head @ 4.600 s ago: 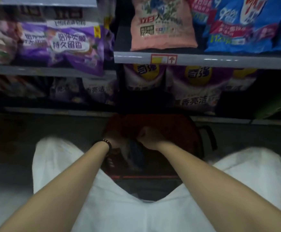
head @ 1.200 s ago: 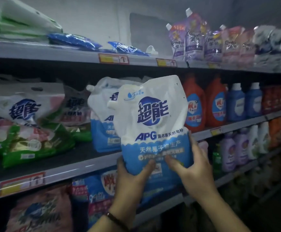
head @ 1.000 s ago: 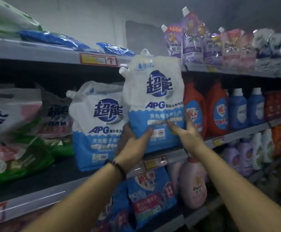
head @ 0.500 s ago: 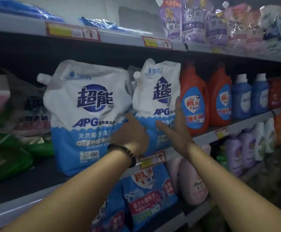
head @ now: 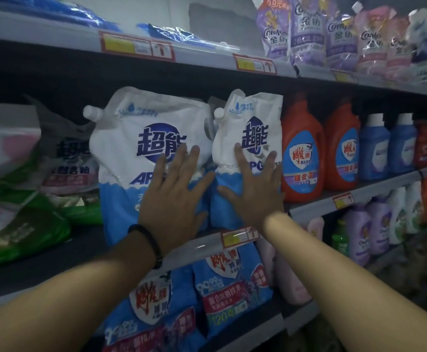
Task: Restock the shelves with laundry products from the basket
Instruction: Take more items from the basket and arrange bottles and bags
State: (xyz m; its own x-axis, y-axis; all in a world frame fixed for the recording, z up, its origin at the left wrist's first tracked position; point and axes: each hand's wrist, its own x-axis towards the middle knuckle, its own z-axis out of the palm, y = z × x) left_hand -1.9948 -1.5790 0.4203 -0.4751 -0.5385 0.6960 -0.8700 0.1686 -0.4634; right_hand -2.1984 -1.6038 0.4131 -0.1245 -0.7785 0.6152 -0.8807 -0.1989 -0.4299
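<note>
Two white-and-blue spouted detergent pouches stand upright side by side on the middle shelf (head: 207,246). My left hand (head: 175,199), with a dark wristband, lies flat with spread fingers on the larger left pouch (head: 136,158). My right hand (head: 254,191) presses flat with straight fingers on the narrower right pouch (head: 251,123), which stands against an orange detergent bottle (head: 301,151). The basket is out of view.
Orange and blue bottles (head: 375,148) fill the middle shelf to the right. Green and white bags (head: 11,199) lie at the left. Purple softener pouches (head: 309,29) stand on the top shelf, blue powder bags (head: 222,288) and pink bottles on the shelf below.
Both hands carried the pouch up from the basket, set it on the middle shelf beside the matching pouch, let go of its base, and now lie flat on the two pouches.
</note>
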